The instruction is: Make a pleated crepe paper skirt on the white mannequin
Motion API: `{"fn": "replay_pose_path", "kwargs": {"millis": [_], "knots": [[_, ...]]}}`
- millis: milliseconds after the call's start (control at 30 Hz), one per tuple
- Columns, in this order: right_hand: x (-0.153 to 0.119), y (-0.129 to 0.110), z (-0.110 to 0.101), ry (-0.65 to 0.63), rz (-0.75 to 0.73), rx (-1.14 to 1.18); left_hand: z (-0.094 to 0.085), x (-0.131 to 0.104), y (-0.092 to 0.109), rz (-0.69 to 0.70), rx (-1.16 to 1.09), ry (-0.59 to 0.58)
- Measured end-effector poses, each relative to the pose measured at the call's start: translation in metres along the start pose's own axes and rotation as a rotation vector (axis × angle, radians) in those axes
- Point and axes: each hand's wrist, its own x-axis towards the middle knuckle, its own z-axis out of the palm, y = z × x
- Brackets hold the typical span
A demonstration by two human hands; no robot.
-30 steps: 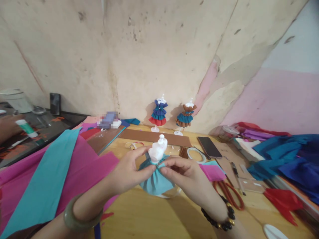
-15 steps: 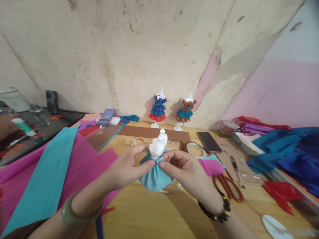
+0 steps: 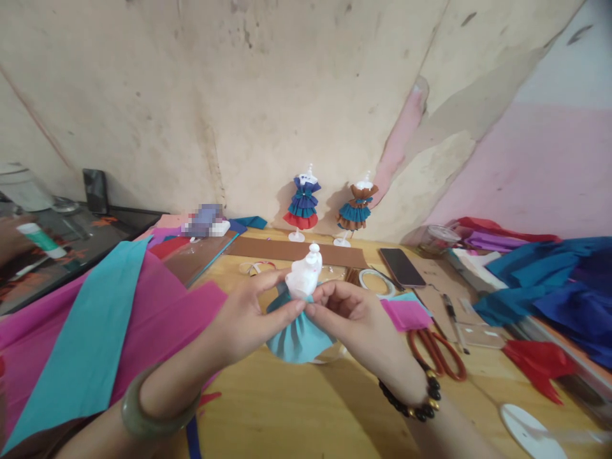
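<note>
A small white mannequin (image 3: 305, 275) stands in the middle of the view, leaning slightly, with a pleated light-blue crepe paper skirt (image 3: 299, 338) around its waist. My left hand (image 3: 258, 312) grips the skirt's top edge from the left, thumb at the waist front. From the right, my right hand (image 3: 342, 309) pinches the same gathered edge between thumb and fingers. Both thumb tips nearly meet at the front. The mannequin's lower part is hidden by the skirt and hands.
Two dressed mannequins (image 3: 304, 204) stand by the wall. On the right lie a phone (image 3: 401, 268), red-handled scissors (image 3: 436, 354), a pen (image 3: 454, 322) and blue paper (image 3: 574, 280). Turquoise paper (image 3: 90, 331) lies over magenta sheets at left. Another person's hand (image 3: 14, 245) is at far left, near a glue stick (image 3: 41, 240).
The mannequin has turned and straightened slightly between my hands. My thumbs have shifted a little along the skirt's waist, still pinching it. The view has moved slightly.
</note>
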Motion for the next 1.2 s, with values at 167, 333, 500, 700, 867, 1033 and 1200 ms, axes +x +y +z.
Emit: {"fn": "replay_pose_path", "kwargs": {"millis": [167, 333, 500, 700, 867, 1033, 1200], "knots": [[-0.001, -0.004, -0.002, 0.009, -0.045, -0.069, 0.001, 0.002, 0.0, -0.016, 0.007, 0.046], [-0.011, -0.018, -0.014, 0.078, -0.5, -0.475, -0.005, 0.008, -0.001, -0.03, -0.059, 0.116], [-0.018, -0.018, -0.01, -0.024, -0.927, -0.902, -0.007, 0.008, 0.0, -0.062, -0.077, 0.167], [-0.016, -0.006, 0.002, 0.061, -1.147, -1.061, -0.008, 0.006, 0.002, -0.09, -0.055, 0.182], [-0.014, 0.001, 0.0, 0.091, -1.211, -1.05, -0.011, 0.007, 0.004, -0.164, -0.182, 0.216], [-0.015, 0.01, -0.001, 0.143, -1.135, -0.926, -0.009, 0.007, 0.005, -0.215, -0.277, 0.234], [-0.013, 0.018, 0.002, 0.27, -1.156, -0.952, -0.004, 0.006, 0.008, -0.177, -0.176, 0.217]]}}
